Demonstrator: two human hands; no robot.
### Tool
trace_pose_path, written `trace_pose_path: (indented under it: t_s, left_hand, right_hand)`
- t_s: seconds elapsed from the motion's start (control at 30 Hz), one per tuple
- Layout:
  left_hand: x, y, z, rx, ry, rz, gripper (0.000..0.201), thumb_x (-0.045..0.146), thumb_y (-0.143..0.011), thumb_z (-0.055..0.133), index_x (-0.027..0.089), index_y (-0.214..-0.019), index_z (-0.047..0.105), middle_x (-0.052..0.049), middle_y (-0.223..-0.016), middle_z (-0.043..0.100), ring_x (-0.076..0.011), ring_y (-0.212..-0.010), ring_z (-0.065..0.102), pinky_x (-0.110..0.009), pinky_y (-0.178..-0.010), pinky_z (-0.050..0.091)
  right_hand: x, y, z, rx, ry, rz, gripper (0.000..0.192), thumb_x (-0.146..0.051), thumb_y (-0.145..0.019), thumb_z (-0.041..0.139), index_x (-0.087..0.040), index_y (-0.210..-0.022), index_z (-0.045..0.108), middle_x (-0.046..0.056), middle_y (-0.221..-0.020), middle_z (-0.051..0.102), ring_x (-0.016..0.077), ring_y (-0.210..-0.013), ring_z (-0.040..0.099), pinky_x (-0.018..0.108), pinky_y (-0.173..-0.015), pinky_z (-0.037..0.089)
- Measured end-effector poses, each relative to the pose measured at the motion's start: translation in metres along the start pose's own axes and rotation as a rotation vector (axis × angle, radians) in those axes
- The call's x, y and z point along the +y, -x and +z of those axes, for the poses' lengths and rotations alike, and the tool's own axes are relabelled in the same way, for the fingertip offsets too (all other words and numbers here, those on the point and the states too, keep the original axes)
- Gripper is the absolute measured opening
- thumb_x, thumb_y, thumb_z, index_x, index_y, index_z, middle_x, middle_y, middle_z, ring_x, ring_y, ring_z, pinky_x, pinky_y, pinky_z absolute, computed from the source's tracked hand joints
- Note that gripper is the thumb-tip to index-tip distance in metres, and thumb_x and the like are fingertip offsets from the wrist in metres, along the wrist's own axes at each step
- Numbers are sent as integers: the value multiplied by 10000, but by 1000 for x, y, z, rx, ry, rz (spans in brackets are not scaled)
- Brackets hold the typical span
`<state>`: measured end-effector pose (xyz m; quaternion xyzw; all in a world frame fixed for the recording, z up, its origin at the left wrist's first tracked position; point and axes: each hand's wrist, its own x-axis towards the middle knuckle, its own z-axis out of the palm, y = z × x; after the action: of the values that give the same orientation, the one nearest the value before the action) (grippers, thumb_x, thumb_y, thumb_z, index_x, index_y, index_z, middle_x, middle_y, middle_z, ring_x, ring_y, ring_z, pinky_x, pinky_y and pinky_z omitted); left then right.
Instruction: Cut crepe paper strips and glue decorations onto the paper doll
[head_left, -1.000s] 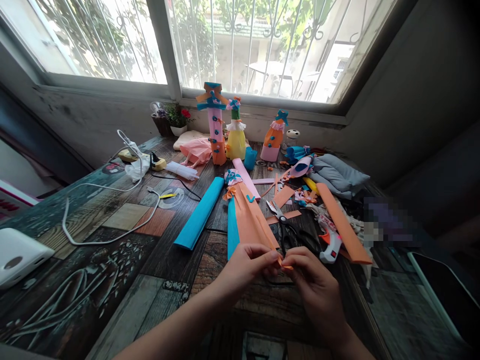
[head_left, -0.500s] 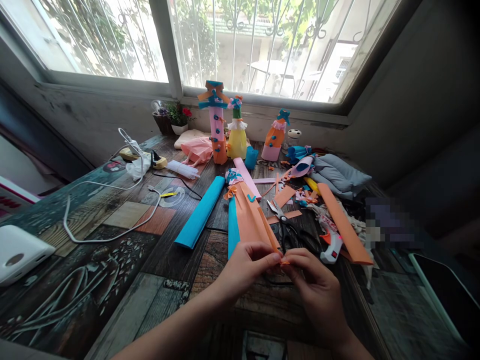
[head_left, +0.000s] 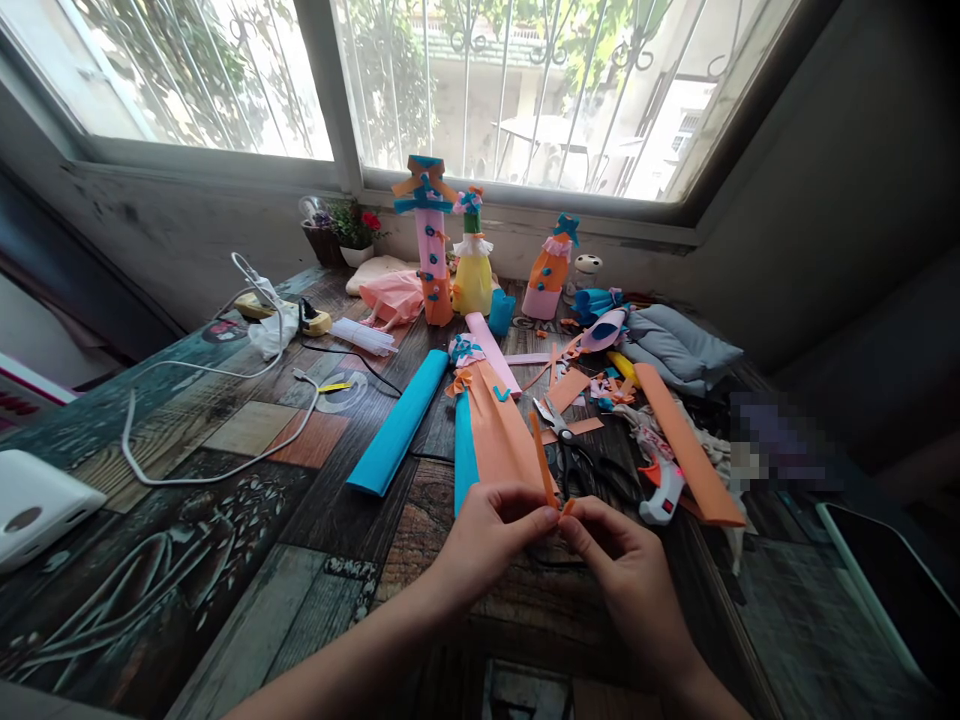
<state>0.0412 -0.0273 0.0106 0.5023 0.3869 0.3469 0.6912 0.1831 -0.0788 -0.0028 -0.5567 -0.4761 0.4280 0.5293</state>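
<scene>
Between my two hands is a narrow orange crepe paper strip (head_left: 543,458), its free end sticking up. My left hand (head_left: 499,525) pinches it between thumb and fingers. My right hand (head_left: 619,555) is closed on the strip's lower end, close beside the left fingertips. Just beyond them lies a figure wrapped in orange and blue crepe paper (head_left: 499,425), with a small orange bow and a pink and blue top. Black-handled scissors (head_left: 574,455) rest to its right. A white and orange glue gun (head_left: 661,490) lies beyond my right hand.
A blue crepe paper roll (head_left: 401,420) lies left, an orange roll (head_left: 686,445) right. Decorated paper figures (head_left: 472,270) stand near the window. A white cable (head_left: 225,480) loops across the left side; a phone (head_left: 889,590) sits at the right edge. Paper scraps (head_left: 566,390) lie mid-table.
The orange strip's free end now stands more upright above my fingers, where it leaned along the figure's edge before. My fingertips stay close together, the right ones slightly shifted.
</scene>
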Motion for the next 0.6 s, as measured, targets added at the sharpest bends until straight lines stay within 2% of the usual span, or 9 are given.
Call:
trace_pose_path:
  t_s: [0.27,0.47,0.6]
  left_hand:
    - [-2,0,1,-35,-11,9,215,312,-684,710,106,-748,707,-57,-740,692,-175,-718,619,-236,-673,469]
    - [-3,-1,1,1,47,-31,214,302,-661,732,102,-723,685,-39,-704,673,-149,-686,594,-222,-653,447]
    - [-6,-3,0,14,99,-51,275,302,-620,764,92,-771,671,-49,-738,667,-145,-694,586,-228,-663,446]
  right_hand:
    - [2,-1,0,-18,-69,68,166,-347,-739,687,-183,-736,664,4,-691,620,174,-695,579,233,-649,478]
    - [2,-1,-1,-42,-103,66,122,-315,-751,685,-196,-734,664,-3,-722,642,157,-702,596,214,-663,487]
    - [2,-1,-1,-15,-68,51,113,-310,-741,695,-199,-741,671,1,-738,653,160,-713,603,219,-674,492]
